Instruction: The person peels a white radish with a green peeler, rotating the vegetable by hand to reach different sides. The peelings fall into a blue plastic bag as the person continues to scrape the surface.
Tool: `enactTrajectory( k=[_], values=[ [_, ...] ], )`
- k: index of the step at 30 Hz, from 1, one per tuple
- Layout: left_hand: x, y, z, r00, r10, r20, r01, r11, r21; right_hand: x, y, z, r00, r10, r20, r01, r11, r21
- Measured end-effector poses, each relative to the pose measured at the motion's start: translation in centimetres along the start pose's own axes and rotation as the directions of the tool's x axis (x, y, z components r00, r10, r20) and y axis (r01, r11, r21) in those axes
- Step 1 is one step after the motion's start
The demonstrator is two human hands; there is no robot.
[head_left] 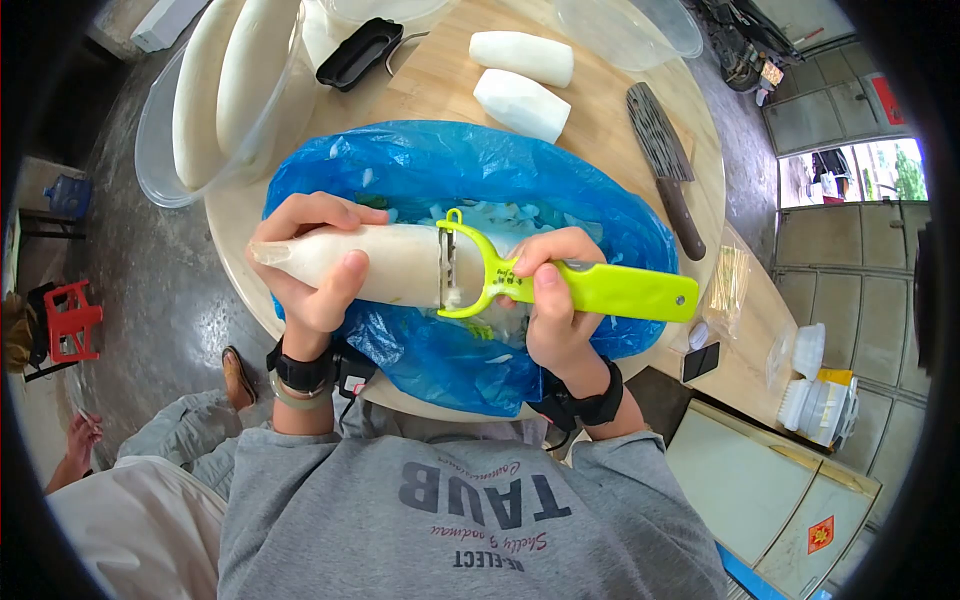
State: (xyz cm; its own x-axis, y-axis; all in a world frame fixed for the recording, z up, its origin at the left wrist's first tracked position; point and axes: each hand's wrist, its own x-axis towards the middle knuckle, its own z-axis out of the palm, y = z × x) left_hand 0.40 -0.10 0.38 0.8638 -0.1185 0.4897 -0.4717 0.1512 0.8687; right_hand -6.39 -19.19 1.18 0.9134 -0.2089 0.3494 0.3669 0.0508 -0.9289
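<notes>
My left hand [318, 262] is wrapped round a white daikon radish [385, 264], held level above a blue plastic bag [350, 150]. In my right hand [556, 290] is a lime-green peeler [625, 290], gripped where the handle meets the forked head. The peeler's metal blade lies across the right part of the daikon. Inside the spread bag are pale peelings [510, 215] with some green bits. Two pale cut daikon pieces [522, 58] rest on the wooden board beyond the bag.
A large kitchen knife [660, 150] lies at the board's right side. Whole daikons [255, 85] stand in a clear plastic tub [160, 150] at upper left, near a black tray [360, 52]. Another person's leg [190, 430] is at lower left. A phone [701, 362] lies on the right.
</notes>
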Motion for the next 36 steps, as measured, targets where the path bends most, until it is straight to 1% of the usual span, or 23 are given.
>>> enactTrajectory(
  k=[1,2,5,6,9,10,11,13,14,17,18,19,21,24,27,30,33,34,36],
  values=[
    [0.0,0.0,0.0,1.0,-0.001,0.0,0.001,1.0,0.002,0.0,0.0,0.2,0.999,-0.021,0.044,0.024,0.998,-0.066],
    [-0.1,0.0,0.0,1.0,-0.01,-0.005,0.01,1.0,-0.001,0.2,-0.1,0.3,1.0,-0.02,0.022,0.021,0.998,-0.065],
    [-0.1,-0.1,0.0,1.0,-0.02,-0.018,0.02,1.0,-0.006,0.5,0.4,-0.3,0.988,0.001,-0.157,-0.012,0.997,-0.074],
    [-0.1,-0.1,0.1,1.0,-0.014,-0.022,0.014,1.0,-0.006,0.7,0.4,-0.8,0.981,0.052,-0.188,-0.06,0.997,-0.042],
    [-0.1,-0.3,0.1,1.0,-0.008,-0.018,0.008,1.0,-0.008,0.9,0.4,-1.0,0.965,-0.011,-0.263,0.015,1.0,0.014],
    [-0.1,-0.3,0.0,1.0,-0.003,-0.014,0.003,1.0,-0.008,0.6,0.5,-1.2,0.979,-0.016,-0.203,0.038,0.994,0.101],
    [-0.1,-0.3,0.0,1.0,0.001,-0.009,-0.001,1.0,-0.007,0.4,0.4,-0.8,0.99,-0.005,-0.142,0.018,0.996,0.091],
    [-0.1,-0.4,-0.1,1.0,0.009,-0.002,-0.009,1.0,-0.002,0.2,-0.3,0.0,1.0,0.022,-0.015,-0.021,0.998,0.065],
    [-0.1,-0.4,-0.1,1.0,0.013,0.0,-0.013,1.0,-0.001,0.4,-0.8,0.2,0.995,0.056,0.082,-0.052,0.998,-0.042],
    [-0.2,-0.5,0.0,1.0,0.02,-0.015,-0.02,1.0,-0.009,0.6,-0.5,0.2,0.999,-0.017,-0.028,0.015,0.999,-0.045],
    [-0.2,-0.4,0.0,1.0,0.013,-0.015,-0.013,1.0,-0.004,0.6,-0.2,-0.2,0.995,-0.008,-0.098,-0.001,0.996,-0.087],
    [-0.2,-0.3,0.0,1.0,0.006,-0.014,-0.006,1.0,0.0,0.9,-0.1,-0.5,0.986,0.04,-0.161,-0.056,0.994,-0.096],
    [-0.2,-0.2,0.0,1.0,0.004,-0.011,-0.004,1.0,0.004,1.3,-0.2,-1.0,0.961,0.112,-0.254,-0.123,0.992,-0.026],
    [-0.2,-0.3,0.0,1.0,0.015,-0.005,-0.015,1.0,0.003,1.2,0.5,-1.7,0.963,0.004,-0.269,0.015,0.998,0.067],
    [-0.2,-0.1,0.0,1.0,0.023,0.008,-0.024,1.0,0.014,0.8,0.0,-1.3,0.974,0.076,-0.213,-0.052,0.992,0.114],
    [-0.2,-0.1,0.0,0.999,0.042,0.02,-0.042,0.999,0.015,0.6,-0.7,-0.5,0.985,0.148,-0.091,-0.121,0.961,0.247],
    [-0.3,-0.1,0.0,0.997,0.064,0.032,-0.064,0.998,0.006,0.3,-1.4,0.3,0.993,0.113,0.023,-0.114,0.992,0.057],
    [-0.3,-0.1,-0.1,0.996,0.076,0.039,-0.076,0.997,0.008,0.2,-0.8,0.0,0.996,0.082,0.038,-0.083,0.996,0.03],
    [-0.3,-0.2,-0.1,0.995,0.089,0.043,-0.089,0.996,0.005,0.3,-0.2,-0.1,0.995,-0.055,0.078,0.056,0.998,-0.014]
  ],
)
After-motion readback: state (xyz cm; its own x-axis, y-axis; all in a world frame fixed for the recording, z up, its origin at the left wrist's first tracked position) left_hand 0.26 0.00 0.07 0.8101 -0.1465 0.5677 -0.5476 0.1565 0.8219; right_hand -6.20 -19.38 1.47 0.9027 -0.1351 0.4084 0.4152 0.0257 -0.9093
